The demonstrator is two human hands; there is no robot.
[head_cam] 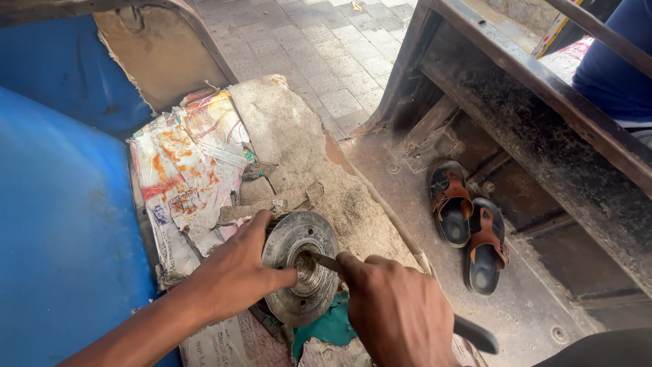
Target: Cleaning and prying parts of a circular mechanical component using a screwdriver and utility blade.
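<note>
A round grey metal hub [301, 265] with a flange and a hollow centre stands tilted on a worn, paper-covered seat. My left hand [234, 272] grips its left rim, thumb pressed against the face near the bore. My right hand [397, 309] is closed around a screwdriver-like tool [326, 261] with a dark handle [475, 334]; the metal tip reaches into the hub's central bore.
Torn newspaper [187, 163] and bare foam cover the seat beside a blue panel [61, 217]. A teal cloth [329, 326] lies under the hub. A pair of brown sandals [468, 224] rests on the dusty metal floor. A person in blue [614, 61] sits at top right.
</note>
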